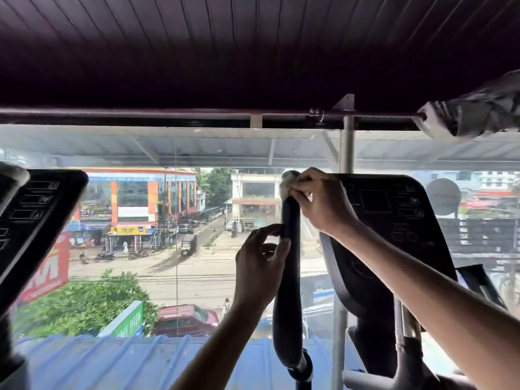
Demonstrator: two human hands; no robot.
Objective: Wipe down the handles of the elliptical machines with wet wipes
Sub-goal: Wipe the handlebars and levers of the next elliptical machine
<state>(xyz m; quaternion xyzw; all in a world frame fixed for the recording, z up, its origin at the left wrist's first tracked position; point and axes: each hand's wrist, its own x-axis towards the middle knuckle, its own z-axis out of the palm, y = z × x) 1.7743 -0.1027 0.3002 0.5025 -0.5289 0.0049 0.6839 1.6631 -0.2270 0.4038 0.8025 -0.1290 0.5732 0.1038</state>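
My right hand pinches the wet wipe at the 12 o'clock end of the handle, left hand grips it lower; I judge the shaft unwiped and the 9 o'clock machine pending.

I see only a pale scrap of the wipe. The right hand covers the rest of it, along with much of the top of the handle. The handle's lower end runs out past the bottom edge, as do both forearms. The left hand hides a little of the handle's middle. The right console sits partly behind the right arm, and the left console is cut off at the left edge. I cannot read the markings on either. The street signs outside are blurred.
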